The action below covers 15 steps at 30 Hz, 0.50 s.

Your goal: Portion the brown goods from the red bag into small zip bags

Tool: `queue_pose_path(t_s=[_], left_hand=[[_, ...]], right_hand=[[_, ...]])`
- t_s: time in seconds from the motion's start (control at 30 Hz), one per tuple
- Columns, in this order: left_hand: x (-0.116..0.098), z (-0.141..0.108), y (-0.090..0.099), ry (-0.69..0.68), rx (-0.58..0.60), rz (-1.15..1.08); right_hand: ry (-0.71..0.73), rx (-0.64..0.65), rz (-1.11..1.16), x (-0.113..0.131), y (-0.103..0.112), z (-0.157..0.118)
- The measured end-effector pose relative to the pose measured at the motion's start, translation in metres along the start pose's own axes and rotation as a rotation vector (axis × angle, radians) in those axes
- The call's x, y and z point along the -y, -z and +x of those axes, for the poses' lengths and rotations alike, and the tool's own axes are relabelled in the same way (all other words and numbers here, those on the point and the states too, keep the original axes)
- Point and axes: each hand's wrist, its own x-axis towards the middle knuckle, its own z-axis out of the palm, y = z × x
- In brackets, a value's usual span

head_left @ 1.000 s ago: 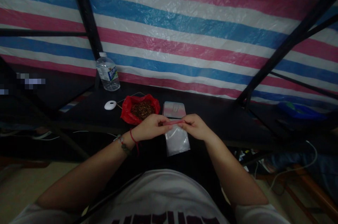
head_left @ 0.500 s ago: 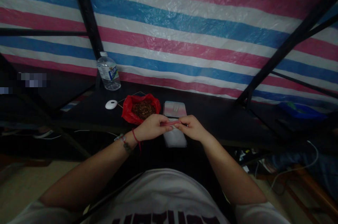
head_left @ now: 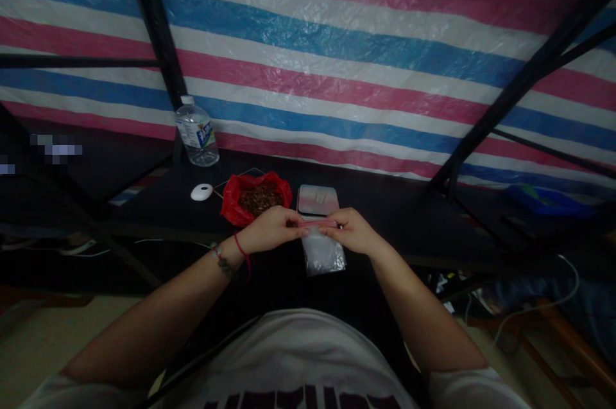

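Note:
A clear zip-lock bag (head_left: pixel 323 256) with a pinkish-red strip along its top hangs between my hands, in front of the table edge. My left hand (head_left: pixel 275 226) pinches the left end of that strip, and my right hand (head_left: pixel 353 229) pinches the right end. Just beyond my fingers lies a flat, shiny, round-cornered plate (head_left: pixel 308 198), perhaps a small scale, with a small clear object (head_left: pixel 320 196) on it too blurred to name. Left of it, close to my left hand, an open red plastic bag (head_left: pixel 233 196) holds brown loose bits (head_left: pixel 260 198).
A clear plastic bottle (head_left: pixel 198 138) and a white oval mouse-like object (head_left: pixel 201 192) stand at the left of the black table (head_left: pixel 385 210). Black metal posts (head_left: pixel 161 30) frame the striped sheet (head_left: pixel 312 62) behind. A blue tray-like thing (head_left: pixel 548 201) lies far right.
The hands have spread slightly apart along the red strip. The clear bag below them has shifted a little right and down and now looks more crinkled and shiny.

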Motion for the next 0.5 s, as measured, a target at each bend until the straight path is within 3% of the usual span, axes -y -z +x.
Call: queue_pose_path(t_s=[0.17, 0.5], left_hand=[[-0.0041, -0.0001, -0.0041, -0.024, -0.11, 0.128], [-0.0039, -0.0044, -0.0009, -0.055, 0.013, 0.086]], right_hand=[[-0.027, -0.024, 0.021, -0.0052, 0.0, -0.0002], [0.1, -0.02, -0.007, -0.0038, -0.0026, 0.0002]])
